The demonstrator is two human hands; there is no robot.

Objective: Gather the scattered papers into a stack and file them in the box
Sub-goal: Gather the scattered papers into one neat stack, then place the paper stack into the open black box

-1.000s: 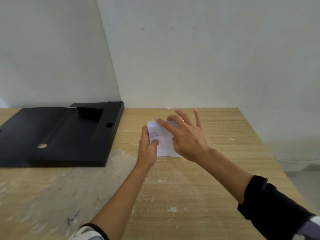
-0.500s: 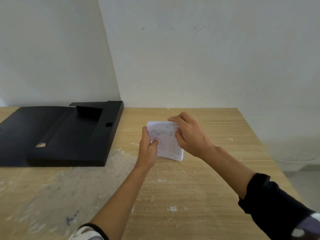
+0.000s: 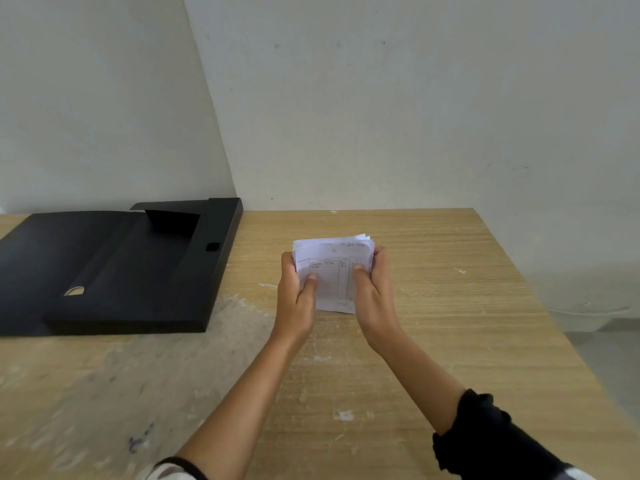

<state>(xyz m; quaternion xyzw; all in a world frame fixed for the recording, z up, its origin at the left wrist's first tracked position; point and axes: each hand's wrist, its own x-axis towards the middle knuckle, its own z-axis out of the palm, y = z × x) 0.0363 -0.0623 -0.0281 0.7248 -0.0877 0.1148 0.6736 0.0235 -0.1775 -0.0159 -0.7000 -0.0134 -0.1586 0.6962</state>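
Both hands, left hand (image 3: 296, 296) and right hand (image 3: 372, 299), clasp the paper stack (image 3: 334, 271) by its sides above mid-bench (image 3: 450, 341). Gathering looks done. Filing remains: open black box (image 3: 121, 265) sits at far-left edge, apparently empty.

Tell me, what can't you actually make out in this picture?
- Handwriting on the paper stack: head view, too small and blurred.
- The stack's side edges: covered by left hand and right hand.
- Black box: its left end cut off by the frame edge.
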